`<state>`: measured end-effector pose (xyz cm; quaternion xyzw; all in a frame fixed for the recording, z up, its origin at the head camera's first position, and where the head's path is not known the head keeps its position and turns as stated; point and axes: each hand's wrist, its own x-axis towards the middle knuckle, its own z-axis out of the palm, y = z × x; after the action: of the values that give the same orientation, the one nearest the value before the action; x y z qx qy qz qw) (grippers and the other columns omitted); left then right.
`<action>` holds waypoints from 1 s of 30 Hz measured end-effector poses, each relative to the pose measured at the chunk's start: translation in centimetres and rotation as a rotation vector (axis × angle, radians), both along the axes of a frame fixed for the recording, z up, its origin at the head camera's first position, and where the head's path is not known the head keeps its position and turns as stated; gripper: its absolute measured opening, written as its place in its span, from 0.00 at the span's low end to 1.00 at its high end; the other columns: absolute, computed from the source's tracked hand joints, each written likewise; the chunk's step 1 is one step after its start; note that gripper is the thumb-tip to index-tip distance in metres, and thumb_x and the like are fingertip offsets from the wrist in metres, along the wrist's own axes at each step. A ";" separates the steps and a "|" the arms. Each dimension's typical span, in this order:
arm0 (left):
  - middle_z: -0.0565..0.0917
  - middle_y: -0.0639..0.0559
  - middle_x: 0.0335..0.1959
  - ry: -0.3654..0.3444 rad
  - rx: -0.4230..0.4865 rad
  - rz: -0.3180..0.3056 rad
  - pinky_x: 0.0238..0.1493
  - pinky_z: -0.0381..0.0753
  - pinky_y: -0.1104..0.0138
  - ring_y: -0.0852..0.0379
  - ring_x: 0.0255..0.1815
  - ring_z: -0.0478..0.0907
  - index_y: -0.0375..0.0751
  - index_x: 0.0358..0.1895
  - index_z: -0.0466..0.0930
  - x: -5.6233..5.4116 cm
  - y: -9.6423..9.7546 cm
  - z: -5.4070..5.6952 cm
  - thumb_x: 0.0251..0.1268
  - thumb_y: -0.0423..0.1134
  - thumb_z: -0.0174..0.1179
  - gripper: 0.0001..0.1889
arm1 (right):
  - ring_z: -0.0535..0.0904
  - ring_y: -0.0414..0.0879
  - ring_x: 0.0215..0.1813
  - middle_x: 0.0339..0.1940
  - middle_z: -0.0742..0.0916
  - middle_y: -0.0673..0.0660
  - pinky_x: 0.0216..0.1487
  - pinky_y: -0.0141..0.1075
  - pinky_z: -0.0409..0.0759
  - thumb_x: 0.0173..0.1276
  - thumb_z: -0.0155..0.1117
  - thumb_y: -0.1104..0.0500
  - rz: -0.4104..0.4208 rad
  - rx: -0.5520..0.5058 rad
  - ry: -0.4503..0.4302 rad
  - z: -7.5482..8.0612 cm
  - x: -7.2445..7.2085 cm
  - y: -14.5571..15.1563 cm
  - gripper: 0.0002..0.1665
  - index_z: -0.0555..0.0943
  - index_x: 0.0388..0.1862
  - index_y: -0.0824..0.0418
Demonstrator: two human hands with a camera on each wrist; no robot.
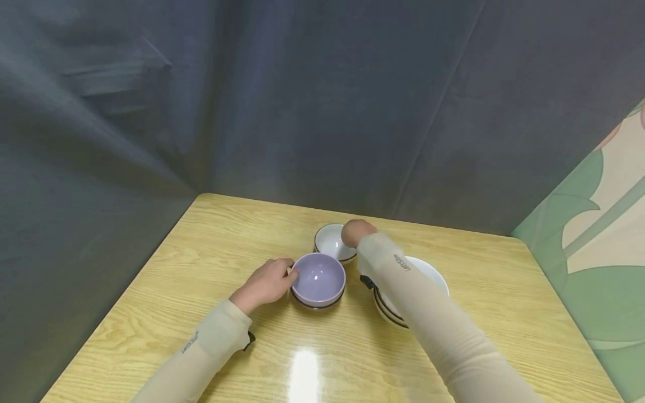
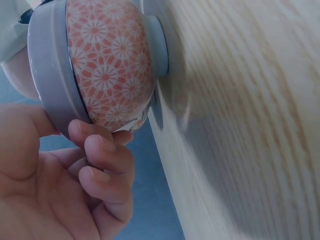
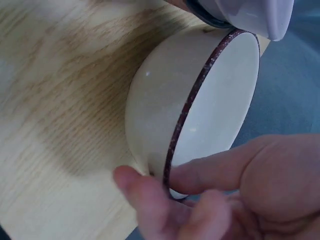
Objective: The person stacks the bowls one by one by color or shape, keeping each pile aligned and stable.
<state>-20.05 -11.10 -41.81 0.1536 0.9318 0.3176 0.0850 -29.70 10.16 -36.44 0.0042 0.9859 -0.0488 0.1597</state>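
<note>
A light purple bowl [image 1: 317,277] sits nested in a dark-rimmed bowl whose outside carries a red and white flower pattern [image 2: 107,70]. My left hand [image 1: 267,282] holds the purple bowl at its left rim, thumb over the edge and curled fingers below. Just behind stands a white bowl [image 1: 330,240] with a dark brown speckled rim. Its right edge is pinched by my right hand [image 1: 356,232], with the thumb inside the bowl and the fingers outside, as the right wrist view shows. The white and purple bowls stand close together.
To the right, partly hidden by my right forearm, is a stack of larger bowls [image 1: 430,274], a white one on top and dark rims below. A wooden table [image 1: 201,246] carries everything. Dark curtain [image 1: 322,112] hangs behind and left; a leaf-patterned cloth [image 1: 599,280] borders the right.
</note>
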 end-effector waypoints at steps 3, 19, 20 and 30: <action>0.78 0.53 0.25 -0.010 0.003 0.003 0.28 0.73 0.64 0.57 0.24 0.73 0.32 0.51 0.81 0.0 -0.1 -0.1 0.75 0.41 0.50 0.16 | 0.77 0.48 0.35 0.48 0.84 0.61 0.32 0.35 0.76 0.73 0.46 0.62 -0.026 -0.038 -0.015 -0.2 -0.3 0.0 0.17 0.82 0.49 0.65; 0.81 0.47 0.32 0.003 0.018 0.007 0.35 0.77 0.62 0.56 0.29 0.75 0.27 0.57 0.78 -0.5 -0.3 -0.7 0.77 0.39 0.49 0.18 | 0.78 0.46 0.20 0.31 0.79 0.59 0.21 0.33 0.81 0.67 0.52 0.66 -0.082 -0.237 0.019 -0.3 -1.1 -1.4 0.09 0.77 0.42 0.69; 0.82 0.46 0.34 0.005 0.015 0.008 0.37 0.78 0.61 0.56 0.30 0.75 0.27 0.58 0.77 -0.5 -0.3 -0.8 0.77 0.39 0.49 0.19 | 0.79 0.47 0.22 0.35 0.80 0.61 0.22 0.33 0.82 0.68 0.52 0.66 -0.074 -0.230 0.034 -0.3 -1.1 -1.4 0.09 0.77 0.43 0.69; 0.82 0.47 0.32 0.033 0.001 0.006 0.36 0.77 0.60 0.56 0.30 0.75 0.29 0.54 0.79 -0.6 -0.5 -0.6 0.77 0.40 0.50 0.17 | 0.84 0.52 0.31 0.50 0.79 0.68 0.27 0.35 0.84 0.70 0.50 0.65 -0.148 -0.320 0.061 0.4 -1.6 -0.3 0.14 0.74 0.50 0.70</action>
<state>-20.62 -11.57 -42.45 0.1562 0.9335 0.3155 0.0685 -31.32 9.90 -36.07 0.0498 0.9670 -0.2171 0.1241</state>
